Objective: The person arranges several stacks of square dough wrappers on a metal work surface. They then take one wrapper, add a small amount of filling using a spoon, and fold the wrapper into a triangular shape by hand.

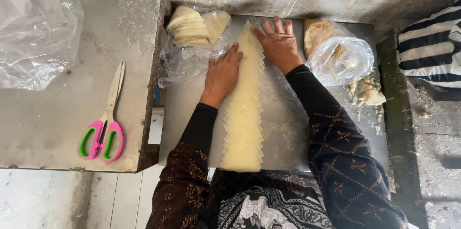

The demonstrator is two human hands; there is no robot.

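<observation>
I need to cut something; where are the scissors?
The scissors lie on the grey side table at the left, below the crumpled plastic bag.

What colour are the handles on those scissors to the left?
Pink outside with green inner rings, on the scissors lying on the metal table; seen in the head view.

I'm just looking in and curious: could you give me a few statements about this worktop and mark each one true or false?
1. Both hands rest on a long row of overlapping pale dough sheets. True: the left hand and right hand lie flat at its far end.
2. The scissors have blue handles. False: pink and green.
3. The scissors lie on the raised metal table to the left. True.
4. The left hand holds the scissors. False: they lie untouched.
5. A clear plastic bag sits right of the row. True.
</observation>
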